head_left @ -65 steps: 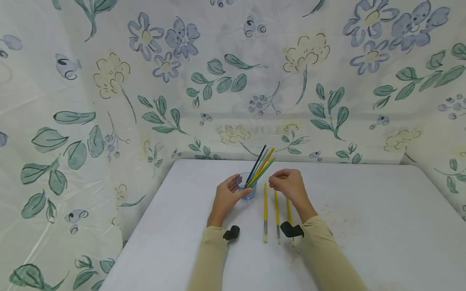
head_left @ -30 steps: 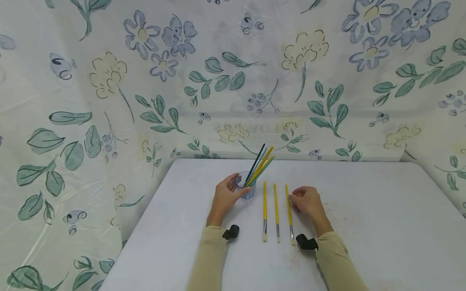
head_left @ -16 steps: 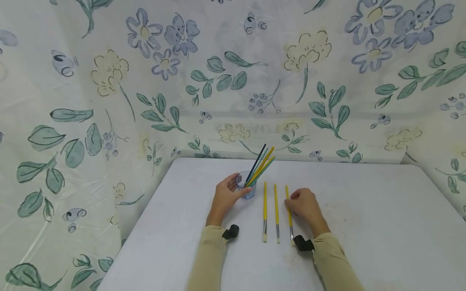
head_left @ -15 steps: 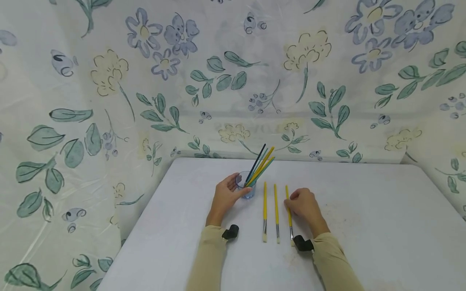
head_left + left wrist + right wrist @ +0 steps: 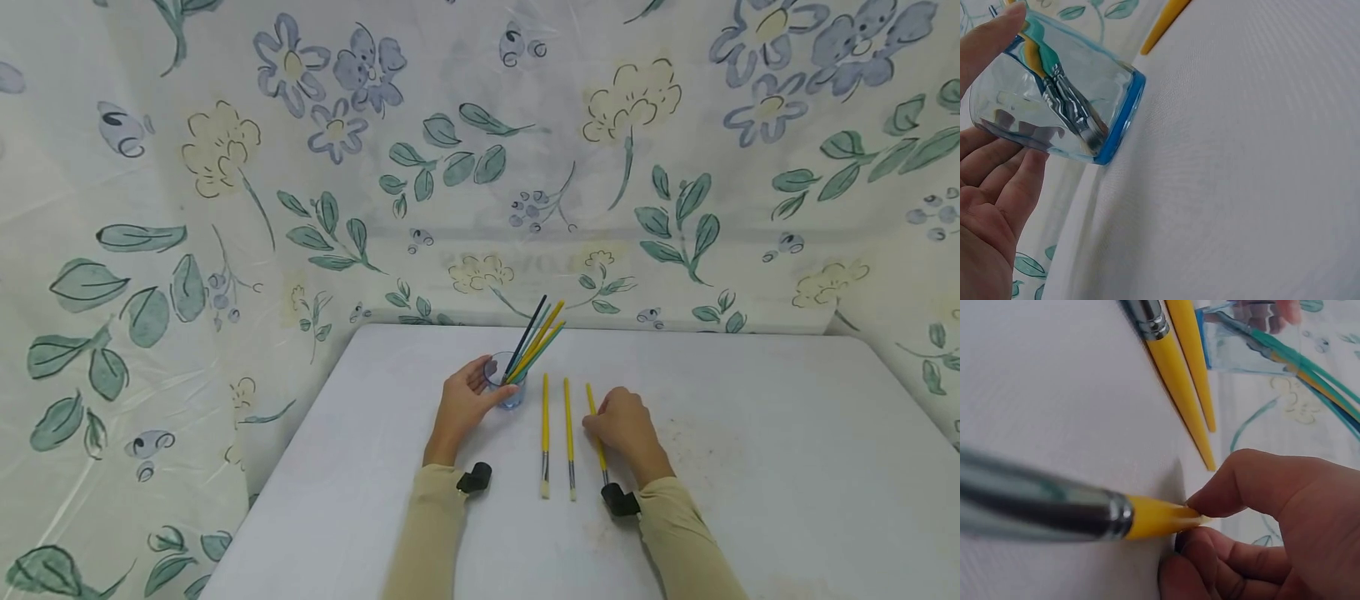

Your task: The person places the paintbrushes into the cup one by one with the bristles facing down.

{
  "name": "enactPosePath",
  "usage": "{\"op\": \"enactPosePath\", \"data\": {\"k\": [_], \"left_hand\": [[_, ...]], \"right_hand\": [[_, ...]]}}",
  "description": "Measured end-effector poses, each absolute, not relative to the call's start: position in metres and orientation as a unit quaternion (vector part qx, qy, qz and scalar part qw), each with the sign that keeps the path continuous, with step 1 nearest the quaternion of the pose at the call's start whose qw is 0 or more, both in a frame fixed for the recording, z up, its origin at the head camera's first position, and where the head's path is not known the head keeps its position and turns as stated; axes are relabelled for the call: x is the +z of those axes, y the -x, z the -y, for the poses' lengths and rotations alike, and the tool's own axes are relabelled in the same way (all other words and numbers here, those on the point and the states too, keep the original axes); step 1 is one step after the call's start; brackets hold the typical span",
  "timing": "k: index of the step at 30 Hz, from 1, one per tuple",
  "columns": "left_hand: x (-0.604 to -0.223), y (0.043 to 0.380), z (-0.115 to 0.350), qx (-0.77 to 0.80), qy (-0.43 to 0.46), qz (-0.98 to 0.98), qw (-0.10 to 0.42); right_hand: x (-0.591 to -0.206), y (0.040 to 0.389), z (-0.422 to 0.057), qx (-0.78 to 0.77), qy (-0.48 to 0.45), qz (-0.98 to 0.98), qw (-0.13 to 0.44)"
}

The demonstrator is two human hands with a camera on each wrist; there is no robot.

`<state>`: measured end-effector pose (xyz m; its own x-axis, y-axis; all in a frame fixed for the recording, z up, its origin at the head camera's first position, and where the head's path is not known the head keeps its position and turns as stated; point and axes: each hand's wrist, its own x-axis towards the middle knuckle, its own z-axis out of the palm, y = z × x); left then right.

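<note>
A clear glass with a blue base [image 5: 1124,119] stands in my left hand [image 5: 467,408], thumb on one side and fingers on the other. Several paintbrushes [image 5: 534,340] with yellow, teal and dark handles lean in it, metal ferrules down at the bottom. To the right, my right hand [image 5: 630,429] pinches the handle of a yellow paintbrush [image 5: 1147,517] between thumb and finger; the wrist camera hides its bristle end in the head view. Two more yellow paintbrushes, a left one [image 5: 545,417] and a middle one [image 5: 569,437], lie side by side on the table between the hands, bristles toward me.
The white table [image 5: 787,467] carries faint brownish specks right of the right hand. Behind and left of it hangs a flower-printed sheet [image 5: 465,225]. A black camera sits on each wrist, the left camera [image 5: 476,478] and the right camera [image 5: 618,500].
My right hand came from near the glass, over to the right-hand yellow paintbrush, and now pinches it; the brush's bristle end has swung slightly right. My left hand and the glass have stayed put.
</note>
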<state>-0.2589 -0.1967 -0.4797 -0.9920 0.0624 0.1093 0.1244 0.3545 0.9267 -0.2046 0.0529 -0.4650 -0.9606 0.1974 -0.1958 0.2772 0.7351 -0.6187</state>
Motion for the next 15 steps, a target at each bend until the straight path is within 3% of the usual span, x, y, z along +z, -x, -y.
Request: {"op": "enactPosePath", "data": {"k": [15], "left_hand": [[-0.4797,0.2588,0.1969,-0.567,0.056,0.821,0.024]], "right_hand": [[-0.4677,0.2061,-0.0548,-0.348,-0.144,-0.924,0.063]]}}
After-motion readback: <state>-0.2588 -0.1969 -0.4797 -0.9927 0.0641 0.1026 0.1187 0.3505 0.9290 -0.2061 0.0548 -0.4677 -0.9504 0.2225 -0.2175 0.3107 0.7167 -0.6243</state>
